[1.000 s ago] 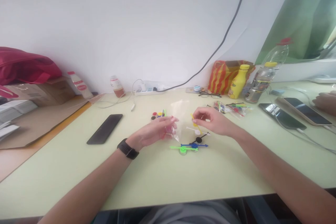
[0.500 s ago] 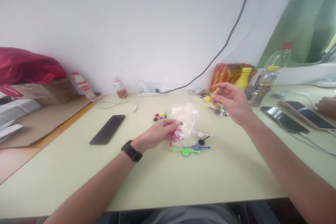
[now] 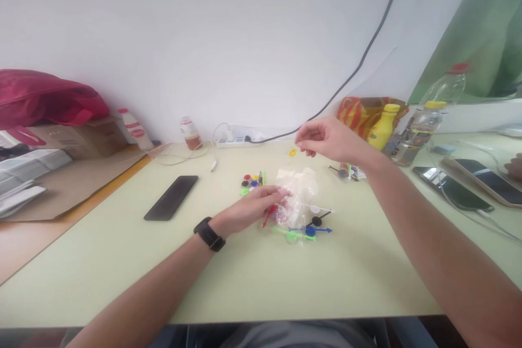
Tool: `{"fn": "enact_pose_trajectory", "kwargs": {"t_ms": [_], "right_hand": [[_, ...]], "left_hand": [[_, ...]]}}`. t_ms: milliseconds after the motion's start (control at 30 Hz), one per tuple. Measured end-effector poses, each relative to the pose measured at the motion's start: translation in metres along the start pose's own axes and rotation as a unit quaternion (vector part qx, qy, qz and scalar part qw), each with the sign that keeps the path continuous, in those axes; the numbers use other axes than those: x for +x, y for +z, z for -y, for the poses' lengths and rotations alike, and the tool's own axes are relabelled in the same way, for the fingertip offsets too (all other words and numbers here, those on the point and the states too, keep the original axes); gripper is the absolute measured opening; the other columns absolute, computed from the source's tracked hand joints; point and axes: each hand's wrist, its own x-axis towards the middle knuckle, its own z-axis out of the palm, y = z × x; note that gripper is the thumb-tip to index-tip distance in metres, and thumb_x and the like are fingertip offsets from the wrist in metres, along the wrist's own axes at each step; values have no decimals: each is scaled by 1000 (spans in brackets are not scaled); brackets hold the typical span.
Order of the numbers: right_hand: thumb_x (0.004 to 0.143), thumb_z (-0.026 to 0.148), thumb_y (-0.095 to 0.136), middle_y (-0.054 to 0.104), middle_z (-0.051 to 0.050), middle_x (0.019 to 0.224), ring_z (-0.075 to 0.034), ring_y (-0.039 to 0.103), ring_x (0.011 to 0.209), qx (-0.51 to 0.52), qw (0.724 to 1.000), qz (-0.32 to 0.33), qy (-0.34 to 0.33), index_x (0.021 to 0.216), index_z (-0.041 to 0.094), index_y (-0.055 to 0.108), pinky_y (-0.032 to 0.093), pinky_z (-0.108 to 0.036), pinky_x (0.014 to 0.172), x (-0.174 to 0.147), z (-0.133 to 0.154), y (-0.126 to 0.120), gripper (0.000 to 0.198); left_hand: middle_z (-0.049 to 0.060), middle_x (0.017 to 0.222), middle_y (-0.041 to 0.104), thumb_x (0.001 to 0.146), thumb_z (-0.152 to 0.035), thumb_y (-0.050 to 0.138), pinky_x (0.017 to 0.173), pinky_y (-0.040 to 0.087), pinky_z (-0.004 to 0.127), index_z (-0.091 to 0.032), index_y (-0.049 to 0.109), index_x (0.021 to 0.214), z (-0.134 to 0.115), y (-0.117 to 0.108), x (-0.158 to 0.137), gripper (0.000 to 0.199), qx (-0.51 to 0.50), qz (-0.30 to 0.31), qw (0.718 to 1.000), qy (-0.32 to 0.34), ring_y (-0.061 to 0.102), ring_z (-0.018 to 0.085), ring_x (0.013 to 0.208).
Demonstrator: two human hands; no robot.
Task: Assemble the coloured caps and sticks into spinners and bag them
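Observation:
My left hand (image 3: 256,206), a black watch on its wrist, is closed on a clear plastic bag (image 3: 299,187) low over the table. A red arrow spinner (image 3: 269,214) shows just past its fingertips; whether it is inside the bag I cannot tell. Higher up and beyond the bag, my right hand (image 3: 316,137) pinches a yellow arrow spinner (image 3: 292,153), partly blurred. Around the bag's near side lie a green arrow spinner (image 3: 291,236), a blue arrow spinner (image 3: 310,231), a black arrow spinner (image 3: 317,221) and a white arrow spinner (image 3: 315,209).
Several small coloured discs (image 3: 245,184) lie beyond my left hand. A black phone (image 3: 171,198) rests to the left, a power strip (image 3: 236,143) along the wall. Bottles such as the yellow bottle (image 3: 384,128) and two phones (image 3: 452,187) occupy the right, near another person's hand (image 3: 514,166).
My right hand has moved left with the yellow arrow spinner, from the small parts at the right to above the far side of the bag. My left hand keeps hold of the bag.

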Motion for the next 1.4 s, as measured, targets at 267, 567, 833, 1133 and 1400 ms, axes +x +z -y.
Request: {"fn": "enact_pose_trajectory", "kwargs": {"t_ms": [267,567,833,1133,1400], "right_hand": [[86,25,76,69,-3,67,-15,60,62,-6,1000,-26,16,83,21,76,50,-31,59,-9,8,-21,5],[80,21,74,68,-3,66,-16,61,61,-64,997,35,10,73,21,77,44,-30,55,-13,13,-21,7],[79,16,71,72,-2,73,-16,60,63,-124,990,71,11,77,23,81,41,-29,56,-9,9,-20,13],[80,21,69,75,-2,84,-18,64,74,-139,978,153,-23,94,21,79,45,-28,61,-4,6,-4,17],[77,21,70,77,-2,88,-16,61,71,-105,986,127,-31,92,20,77,44,-27,61,1,2,20,16]], "left_hand": [[6,89,62,97,-63,60,54,35,23,-16,71,107,6,-2,3,50,-81,-17,996,-16,54,12,67],[4,87,61,96,-70,55,53,33,24,-17,71,113,4,-5,3,58,-121,2,991,-54,50,12,63],[3,78,60,95,-72,54,62,42,28,-15,71,117,1,-8,3,63,-163,23,985,-55,54,14,62],[4,78,60,97,-67,55,64,43,28,-13,70,114,0,-6,4,58,-183,23,981,-56,53,14,63],[4,80,57,100,-64,51,61,41,27,-14,69,106,-1,-1,5,53,-175,38,983,-37,51,14,63]]}}
